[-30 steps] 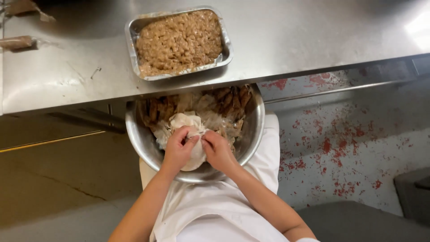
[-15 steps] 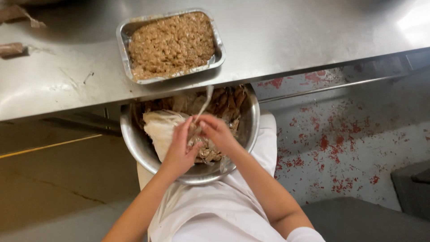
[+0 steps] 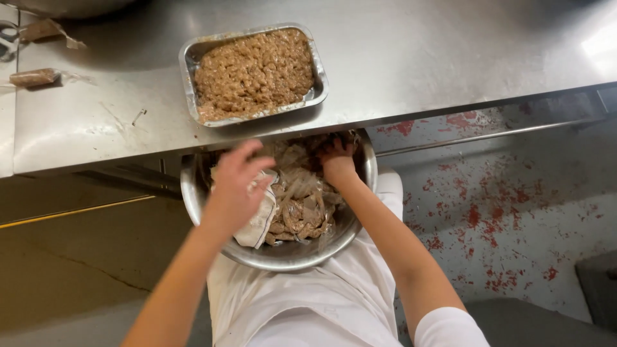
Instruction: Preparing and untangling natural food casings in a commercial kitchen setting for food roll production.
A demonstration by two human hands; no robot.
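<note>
Steel bowl (image 3: 193, 193) rests on the person's lap, partly tucked under the edge of the metal surface (image 3: 418, 51). Over its near-left side the left hand (image 3: 234, 186) hovers with fingers spread, above a white bag (image 3: 260, 222). At the bowl's far rim the right hand (image 3: 335, 157) digs into brown pieces (image 3: 302, 209); its grip cannot be told. Beyond the bowl, a foil tray (image 3: 189, 54) of brown mix sits on the surface.
</note>
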